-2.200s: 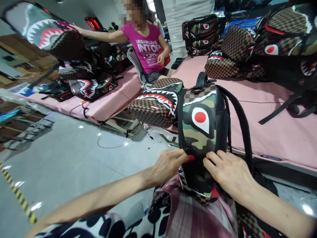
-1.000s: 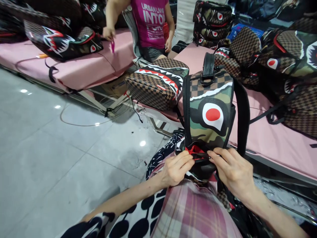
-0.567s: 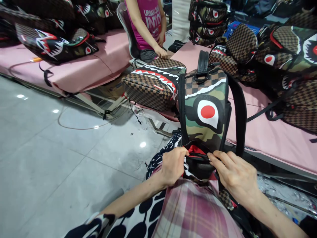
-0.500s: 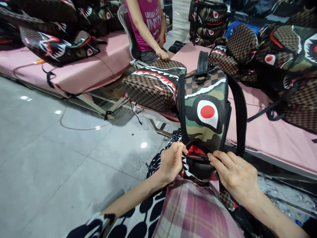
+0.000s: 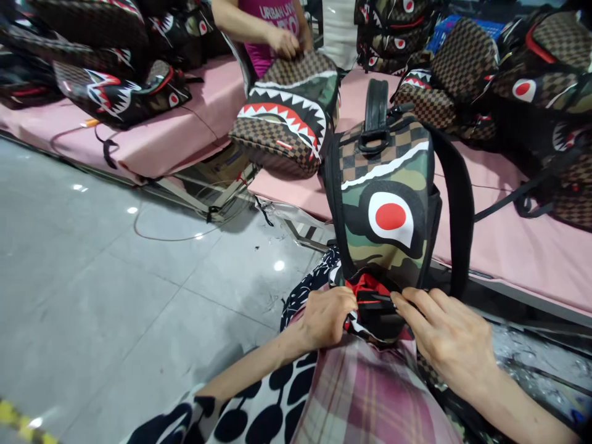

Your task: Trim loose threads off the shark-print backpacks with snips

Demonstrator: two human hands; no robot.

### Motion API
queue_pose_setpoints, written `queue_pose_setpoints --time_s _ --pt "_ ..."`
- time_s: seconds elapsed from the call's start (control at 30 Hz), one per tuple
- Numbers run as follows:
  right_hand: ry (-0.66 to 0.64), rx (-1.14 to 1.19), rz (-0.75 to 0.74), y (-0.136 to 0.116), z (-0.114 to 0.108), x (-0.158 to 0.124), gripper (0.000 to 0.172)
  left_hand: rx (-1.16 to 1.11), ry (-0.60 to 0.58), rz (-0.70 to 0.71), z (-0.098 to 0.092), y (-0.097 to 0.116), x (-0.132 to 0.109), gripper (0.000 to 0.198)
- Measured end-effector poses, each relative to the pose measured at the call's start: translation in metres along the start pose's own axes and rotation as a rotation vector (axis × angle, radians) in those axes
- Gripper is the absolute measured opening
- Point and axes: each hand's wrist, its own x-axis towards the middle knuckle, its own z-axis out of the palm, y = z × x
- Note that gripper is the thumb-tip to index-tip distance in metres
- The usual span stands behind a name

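Observation:
A camouflage and brown-check backpack with a red-and-white eye stands on my lap, leaning against the pink table edge. Its black carry handle points up, and a black strap hangs on the right. Low on its near side a pocket gapes, showing red lining. My left hand is closed on the left edge of that opening, fingers curled over it. On the opposite edge, my right hand pinches the black rim between thumb and fingers. What lies under the fingertips is partly hidden.
Across the pink table, a person in a magenta top holds another shark-mouth backpack. More backpacks are piled at the right and on the left table. A thin cable lies on the tiled floor.
The other person's backpack has been tilted up from lying on the table. My left hand has turned and moved slightly down, and more red lining shows. The camera view has shifted slightly.

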Motion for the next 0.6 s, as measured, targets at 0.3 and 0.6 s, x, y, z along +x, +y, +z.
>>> queue_pose_setpoints --time_s 0.3,0.6 --pt "-0.014 0.025 0.010 -0.004 -0.003 0.006 0.033 -0.024 -0.024 0.038 -0.001 0.001 -0.004 0.019" --pt "0.042 -0.025 -0.118 -0.017 -0.013 0.045 0.027 0.076 0.049 0.083 -0.004 0.002 -0.002 0.019"
